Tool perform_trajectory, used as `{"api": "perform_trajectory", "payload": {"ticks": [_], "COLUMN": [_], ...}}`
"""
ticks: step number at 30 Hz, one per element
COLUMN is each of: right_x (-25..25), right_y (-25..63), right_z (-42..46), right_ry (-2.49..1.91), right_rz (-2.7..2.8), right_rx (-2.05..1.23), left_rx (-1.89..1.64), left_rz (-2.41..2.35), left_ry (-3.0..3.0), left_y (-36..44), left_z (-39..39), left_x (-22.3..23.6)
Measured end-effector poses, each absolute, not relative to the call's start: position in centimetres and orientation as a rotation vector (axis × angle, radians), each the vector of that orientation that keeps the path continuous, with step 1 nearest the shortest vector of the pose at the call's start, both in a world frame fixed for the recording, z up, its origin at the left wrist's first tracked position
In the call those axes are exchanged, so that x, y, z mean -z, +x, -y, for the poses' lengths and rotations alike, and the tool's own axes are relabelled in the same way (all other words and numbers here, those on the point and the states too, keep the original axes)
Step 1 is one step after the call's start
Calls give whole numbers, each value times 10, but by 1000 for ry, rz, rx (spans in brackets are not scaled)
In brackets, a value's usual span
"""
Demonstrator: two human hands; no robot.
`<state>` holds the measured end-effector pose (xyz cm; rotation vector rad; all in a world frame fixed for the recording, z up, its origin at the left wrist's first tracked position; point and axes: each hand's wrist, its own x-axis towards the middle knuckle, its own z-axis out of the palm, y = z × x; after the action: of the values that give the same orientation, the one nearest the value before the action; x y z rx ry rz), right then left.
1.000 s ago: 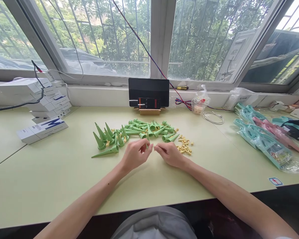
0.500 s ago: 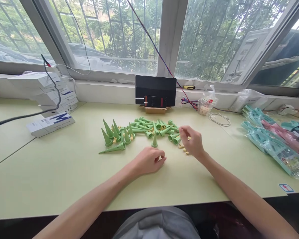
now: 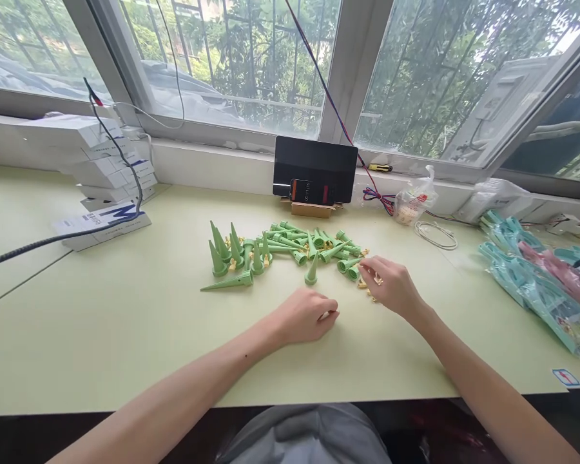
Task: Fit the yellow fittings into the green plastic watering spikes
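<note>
My left hand (image 3: pixel 314 314) rests on the table with its fingers curled in and thumb and forefinger meeting; whatever may be between them is too small to see. Just beyond it stands an upright green plastic cone spike (image 3: pixel 311 270). My right hand (image 3: pixel 389 283) reaches over several small yellow plastic pieces (image 3: pixel 374 295), fingers bent together at the right end of a heap of green spikes (image 3: pixel 283 241). Its fingertips hide what they touch. Further left, several green spikes (image 3: pixel 218 261) stand upright with yellow pieces among them, and one spike (image 3: pixel 228 282) lies on its side.
A dark tablet (image 3: pixel 314 161) with a phone (image 3: pixel 297 192) before it leans by the window. White boxes (image 3: pixel 104 164) are stacked at left, a black cable (image 3: pixel 53 241) crossing them. Bagged teal items (image 3: pixel 531 283) lie at right, near a coiled white cable (image 3: pixel 435 235).
The head view has shifted slightly, so the scene sits further right. My right hand has come down lower beside the green heap, over the yellow pieces. My left hand keeps its curled pose.
</note>
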<state>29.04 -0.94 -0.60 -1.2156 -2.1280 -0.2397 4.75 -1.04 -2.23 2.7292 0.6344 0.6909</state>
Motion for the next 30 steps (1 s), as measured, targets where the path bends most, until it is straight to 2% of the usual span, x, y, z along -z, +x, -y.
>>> {"api": "perform_trajectory", "payload": {"ticks": [10, 17, 22, 30], "right_x": [-5, 3, 2, 1], "right_y": [300, 293, 287, 273], "right_z": [27, 30, 33, 41], "right_ry": [-1318, -1490, -1536, -1473], "right_rz": [2484, 2642, 2661, 2637], "right_rx": [195, 399, 421, 197], "left_rx": [-654, -641, -639, -689], "left_rz": [-622, -649, -648, -666], "left_ry": [2793, 2803, 2802, 2751], "left_y": [50, 50, 50, 49], "left_z": [12, 13, 13, 13], "left_x": [22, 22, 22, 25]}}
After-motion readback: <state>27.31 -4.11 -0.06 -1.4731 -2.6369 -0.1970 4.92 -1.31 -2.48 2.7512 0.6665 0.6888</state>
